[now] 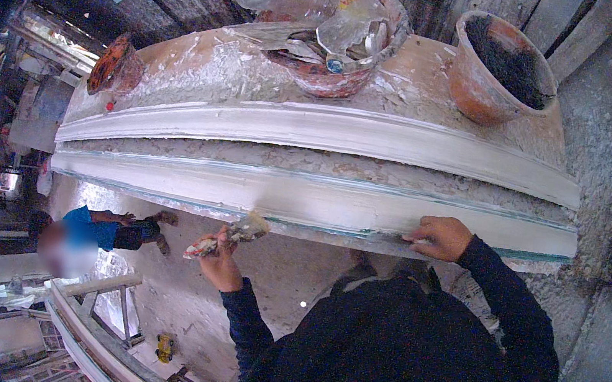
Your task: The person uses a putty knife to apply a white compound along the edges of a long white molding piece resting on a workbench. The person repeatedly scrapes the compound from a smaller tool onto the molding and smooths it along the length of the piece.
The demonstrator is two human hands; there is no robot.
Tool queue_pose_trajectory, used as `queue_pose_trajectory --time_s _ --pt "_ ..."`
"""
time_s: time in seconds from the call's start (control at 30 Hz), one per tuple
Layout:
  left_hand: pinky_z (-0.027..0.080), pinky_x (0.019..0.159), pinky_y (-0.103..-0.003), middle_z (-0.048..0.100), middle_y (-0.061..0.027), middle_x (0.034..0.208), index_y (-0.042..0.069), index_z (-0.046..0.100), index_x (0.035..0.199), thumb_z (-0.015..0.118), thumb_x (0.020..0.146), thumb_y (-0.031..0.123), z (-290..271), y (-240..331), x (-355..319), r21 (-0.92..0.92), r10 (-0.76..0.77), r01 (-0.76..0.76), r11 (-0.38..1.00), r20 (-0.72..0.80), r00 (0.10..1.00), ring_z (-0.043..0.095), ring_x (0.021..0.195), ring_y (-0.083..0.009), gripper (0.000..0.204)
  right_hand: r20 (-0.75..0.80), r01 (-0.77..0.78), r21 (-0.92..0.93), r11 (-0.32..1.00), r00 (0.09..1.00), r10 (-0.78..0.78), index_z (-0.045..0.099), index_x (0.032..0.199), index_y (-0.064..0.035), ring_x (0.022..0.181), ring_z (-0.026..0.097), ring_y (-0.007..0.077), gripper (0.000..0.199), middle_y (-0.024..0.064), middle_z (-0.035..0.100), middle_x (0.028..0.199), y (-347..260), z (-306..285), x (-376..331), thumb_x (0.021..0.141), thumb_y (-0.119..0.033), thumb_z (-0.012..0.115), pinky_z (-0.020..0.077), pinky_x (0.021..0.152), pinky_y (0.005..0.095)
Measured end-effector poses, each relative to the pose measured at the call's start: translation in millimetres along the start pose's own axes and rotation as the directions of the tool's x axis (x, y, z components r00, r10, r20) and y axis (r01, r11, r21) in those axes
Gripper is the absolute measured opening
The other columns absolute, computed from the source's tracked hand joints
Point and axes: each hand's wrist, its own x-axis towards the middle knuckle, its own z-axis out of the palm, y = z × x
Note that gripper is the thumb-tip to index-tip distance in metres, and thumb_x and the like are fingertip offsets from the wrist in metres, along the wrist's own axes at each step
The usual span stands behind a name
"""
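A plaster-crusted paintbrush [248, 228] is gripped in my left hand [218, 258], its pale bristles pointing up and right beside the front edge of the bench. My right hand [440, 238] is closed at the front edge of the nearer white moulding [305, 199]. Its fingertips touch that edge, where a green line shows; whatever they pinch, if anything, is too small to make out. A second white moulding [314, 126] runs alongside, farther back, with a rough grey gap between the two.
Behind the mouldings stand a crusted basin [328, 82] holding plastic bottles and scraps, an orange bucket [482, 83] with dark contents, and a small stained pot [115, 65]. A person in blue [95, 233] is at left, near a wooden frame [89, 340]. A yellow toy [164, 348] lies on the floor.
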Motion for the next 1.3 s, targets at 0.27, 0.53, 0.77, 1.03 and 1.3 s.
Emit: queue_pose_trajectory --time_s 0.27,0.53,0.77,1.03,1.3 --pt "0.052 0.067 -0.031 0.058 -0.0183 0.098 0.005 0.038 0.100 0.063 0.082 0.019 3.1 8.2 2.7 0.049 0.006 -0.008 0.999 0.043 0.999 0.059 0.088 -0.0232 0.033 -0.080 0.038 0.138 0.990 0.996 -0.027 0.063 0.097 -0.0170 0.087 0.057 0.0321 0.027 0.0125 0.059 0.090 -54.6 14.2 82.1 0.076 -0.033 0.059 0.0468 0.074 0.0417" --pt "0.053 0.069 -0.033 0.058 -0.0195 0.099 0.004 0.038 0.098 0.063 0.081 0.022 0.2 4.4 -1.9 -0.004 -0.009 0.009 1.000 0.011 1.000 0.059 0.088 -0.0239 0.036 0.029 -0.077 0.045 0.996 0.997 0.076 0.064 0.100 -0.0192 0.087 0.057 0.0322 0.030 0.0134 0.059 0.091 -6.2 -2.1 14.9 0.077 -0.037 0.057 0.0463 0.074 0.0423" --pt "0.053 0.069 -0.033 0.058 -0.0203 0.099 0.005 0.037 0.099 0.064 0.081 0.023 3.8 5.9 -1.3 0.017 0.010 -0.011 1.000 0.027 1.000 0.059 0.088 -0.0244 0.037 -0.028 -0.093 0.084 0.992 0.995 0.096 0.063 0.100 -0.0176 0.086 0.057 0.0322 0.030 0.0140 0.059 0.090 -30.0 0.9 27.0 0.077 -0.035 0.056 0.0462 0.073 0.0432" --pt "0.053 0.068 -0.032 0.058 -0.0196 0.098 0.005 0.037 0.099 0.063 0.082 0.019 -1.9 -0.3 -0.6 -0.015 0.015 -0.015 1.000 0.022 1.000 0.059 0.089 -0.0234 0.034 0.025 -0.059 0.068 0.996 0.998 0.057 0.063 0.100 -0.0158 0.086 0.057 0.0329 0.031 0.0140 0.059 0.091 -4.9 -5.2 9.2 0.077 -0.035 0.056 0.0464 0.075 0.0418" --pt "0.054 0.067 -0.032 0.057 -0.0186 0.098 0.004 0.039 0.098 0.062 0.082 0.016 6.2 8.1 -2.0 0.034 0.008 -0.008 0.999 -0.003 1.000 0.059 0.089 -0.0227 0.031 -0.129 0.042 0.167 0.985 0.991 -0.021 0.062 0.098 -0.0127 0.087 0.056 0.0342 0.031 0.0158 0.059 0.089 -55.2 31.2 88.1 0.077 -0.034 0.055 0.0457 0.075 0.0437"
